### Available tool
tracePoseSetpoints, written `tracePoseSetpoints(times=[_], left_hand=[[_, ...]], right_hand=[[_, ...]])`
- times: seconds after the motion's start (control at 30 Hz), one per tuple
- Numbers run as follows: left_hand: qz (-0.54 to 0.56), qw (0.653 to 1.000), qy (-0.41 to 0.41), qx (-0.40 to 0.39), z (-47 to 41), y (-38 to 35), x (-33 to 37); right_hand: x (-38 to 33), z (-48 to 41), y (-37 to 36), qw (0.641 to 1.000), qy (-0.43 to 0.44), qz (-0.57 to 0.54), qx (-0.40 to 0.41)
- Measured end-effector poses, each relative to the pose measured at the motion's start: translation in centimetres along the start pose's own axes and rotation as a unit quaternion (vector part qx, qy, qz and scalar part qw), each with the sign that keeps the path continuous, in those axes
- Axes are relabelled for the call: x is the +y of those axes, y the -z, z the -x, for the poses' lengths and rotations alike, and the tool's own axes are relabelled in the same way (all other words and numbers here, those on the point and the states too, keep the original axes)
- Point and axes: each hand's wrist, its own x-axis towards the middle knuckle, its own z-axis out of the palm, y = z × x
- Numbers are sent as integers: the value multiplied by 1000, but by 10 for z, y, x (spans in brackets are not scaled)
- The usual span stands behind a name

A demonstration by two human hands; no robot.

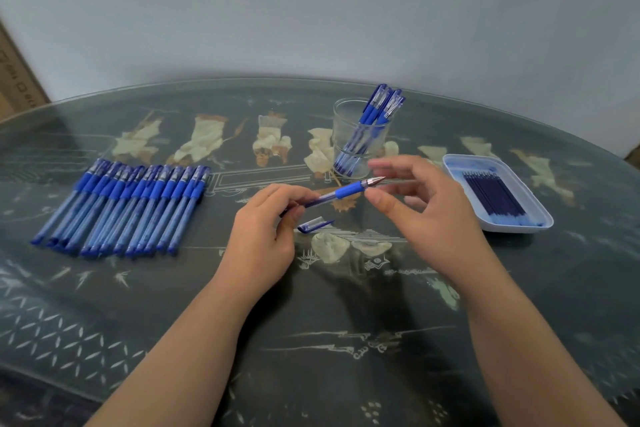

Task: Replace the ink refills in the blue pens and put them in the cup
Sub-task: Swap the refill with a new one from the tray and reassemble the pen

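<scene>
Uncapped blue pen (343,191) held over the middle of the table (311,322).

The left hand (266,229) grips the barrel's rear. The right hand (426,211), blurred, seems loosely spread around the tip. The cap (314,224) lies just beneath. The cup (360,139) of pens stands toward the far edge, the pen row (121,208) toward the left, and the refill tray (512,229) toward the right.

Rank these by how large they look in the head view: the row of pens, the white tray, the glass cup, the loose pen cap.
1. row of pens
2. tray
3. cup, which stands farther back, so its rank against the tray is unsure
4. pen cap
</scene>
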Motion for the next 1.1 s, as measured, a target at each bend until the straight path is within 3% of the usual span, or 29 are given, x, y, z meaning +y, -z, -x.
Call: tracePoseSetpoints(times=[0.13, 0.27, 0.4, 0.57, 0.8, 0.93, 1.0, 1.1], left_hand=[[-2, 1000, -4, 4, 0, 0, 0], [-6, 1000, -3, 8, -1, 0, 0], [-9, 1000, -8, 6, 0, 0, -1], [-6, 1000, -6, 10, 0, -1, 0], [-12, 1000, -15, 10, -1, 0, 1], [14, 998, 50, 42, -1, 1, 2], [44, 990, 120, 68, -2, 3, 3], [77, 978, 178, 78, -4, 5, 3]], right_hand=[[-1, 0, -4, 999, -11, -4, 45], [-3, 0, -2, 999, -1, -34, 3], [-4, 1, -7, 998, 7, -13, 59], [-4, 0, -5, 999, 2, -38, 23], [-2, 0, -10, 999, 4, -12, 47], [2, 0, -17, 995, -9, -83, 58], [11, -1, -27, 998, -15, -38, 42], [25, -2, -49, 984, 60, 154, -74]])
